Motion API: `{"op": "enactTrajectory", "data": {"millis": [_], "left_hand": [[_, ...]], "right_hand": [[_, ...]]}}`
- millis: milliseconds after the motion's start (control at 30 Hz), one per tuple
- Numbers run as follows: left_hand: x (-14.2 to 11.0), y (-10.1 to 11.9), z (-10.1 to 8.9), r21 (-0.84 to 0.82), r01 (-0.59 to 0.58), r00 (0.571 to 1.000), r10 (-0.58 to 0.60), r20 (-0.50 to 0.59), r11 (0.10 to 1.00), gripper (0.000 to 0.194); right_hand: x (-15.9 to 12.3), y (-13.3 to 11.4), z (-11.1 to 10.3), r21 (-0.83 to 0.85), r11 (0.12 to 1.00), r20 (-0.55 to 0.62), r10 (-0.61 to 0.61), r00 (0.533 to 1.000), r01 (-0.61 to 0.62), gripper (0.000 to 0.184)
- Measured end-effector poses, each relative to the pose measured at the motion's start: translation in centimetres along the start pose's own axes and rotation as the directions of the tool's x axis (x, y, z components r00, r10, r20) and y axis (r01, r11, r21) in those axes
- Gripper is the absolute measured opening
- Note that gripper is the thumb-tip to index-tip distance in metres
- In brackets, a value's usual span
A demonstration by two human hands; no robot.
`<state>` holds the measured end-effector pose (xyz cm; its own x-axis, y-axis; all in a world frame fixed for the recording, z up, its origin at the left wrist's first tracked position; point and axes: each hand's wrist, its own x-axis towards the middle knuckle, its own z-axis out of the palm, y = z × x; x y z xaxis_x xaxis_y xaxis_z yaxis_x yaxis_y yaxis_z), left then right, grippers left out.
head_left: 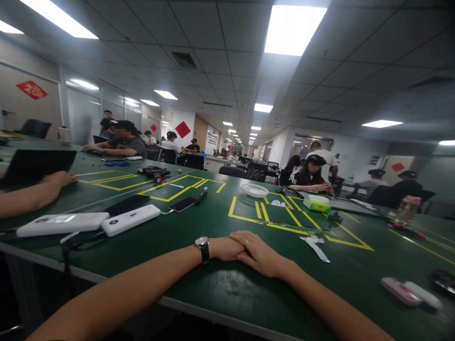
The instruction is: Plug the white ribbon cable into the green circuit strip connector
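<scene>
My left hand (223, 248) rests on the green table (185, 279), a round-faced wristwatch (202, 246) with a dark strap on its wrist. My right hand (261, 253), with rings on its fingers, is folded over the left one. Its fingers curve across the top, and its thumb lies on the near side. The left fingers are hidden beneath it. Neither hand touches any loose object. To the right of the hands is a strip of white paper or tape (316, 248). Beyond them stands a white openwork basket (254, 190).
Left lie white power banks (131, 219), a phone (183, 204) and cables; another person's arm (39, 192) reaches to a laptop (39, 166). Yellow tape marks the tabletop. Right are a green-white packet (316, 203), a bottle (407, 208) and a pink case (400, 290). People sit beyond.
</scene>
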<state>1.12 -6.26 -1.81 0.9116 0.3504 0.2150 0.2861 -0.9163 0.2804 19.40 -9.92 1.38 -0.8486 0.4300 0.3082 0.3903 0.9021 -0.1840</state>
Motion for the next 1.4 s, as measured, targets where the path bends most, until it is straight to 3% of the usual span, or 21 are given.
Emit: {"op": "enactTrajectory", "data": {"millis": [533,900,1000,1067,1133,1200,1267,1333,1400], "left_hand": [[0.1,0.2,-0.3,-0.058,0.012,1.0,-0.013,-0.013,0.998,0.028],[0.4,-0.1,-0.1,0.014,-0.017,1.0,0.017,0.007,1.0,0.032],[0.5,0.3,-0.4,0.065,-0.019,0.999,0.021,-0.03,0.998,0.027],[0.5,0.6,-0.7,0.089,-0.027,0.998,0.031,-0.049,0.996,0.03],[0.4,0.8,-1.0,0.089,-0.041,0.997,0.047,-0.06,0.995,0.035],[0.3,1.0,-1.2,0.073,-0.047,0.997,0.051,-0.06,0.996,0.037],[0.3,1.1,-1.3,0.058,-0.043,0.997,0.046,-0.057,0.997,0.037],[0.3,1.1,-1.3,0.049,-0.035,0.998,0.038,-0.051,0.998,0.038],[0.3,1.1,-1.3,0.051,-0.033,0.998,0.035,-0.047,0.998,0.038]], "right_hand": [[0.1,-0.1,-0.1,0.009,1.0,0.004,0.007,1.0,-0.007,0.054],[0.0,-0.1,-0.4,0.034,0.999,0.018,-0.018,1.0,0.017,0.051],[-0.4,1.5,-0.4,0.072,0.997,-0.004,0.012,1.0,-0.012,0.048],[-1.0,3.9,-0.5,0.06,0.993,-0.074,0.103,0.992,-0.099,0.048],[-2.1,7.1,-0.6,-0.014,0.971,-0.167,0.232,0.958,-0.238,0.049],[-3.5,10.4,-0.8,-0.122,0.895,-0.206,0.401,0.893,-0.429,0.051],[-4.8,12.9,-1.1,-0.204,0.728,-0.149,0.638,0.756,-0.655,0.055],[-5.7,14.4,-1.2,-0.256,0.594,-0.09,0.771,0.631,-0.763,0.059],[-6.1,14.9,-1.3,-0.287,0.559,-0.066,0.799,0.598,-0.778,0.061]]}}
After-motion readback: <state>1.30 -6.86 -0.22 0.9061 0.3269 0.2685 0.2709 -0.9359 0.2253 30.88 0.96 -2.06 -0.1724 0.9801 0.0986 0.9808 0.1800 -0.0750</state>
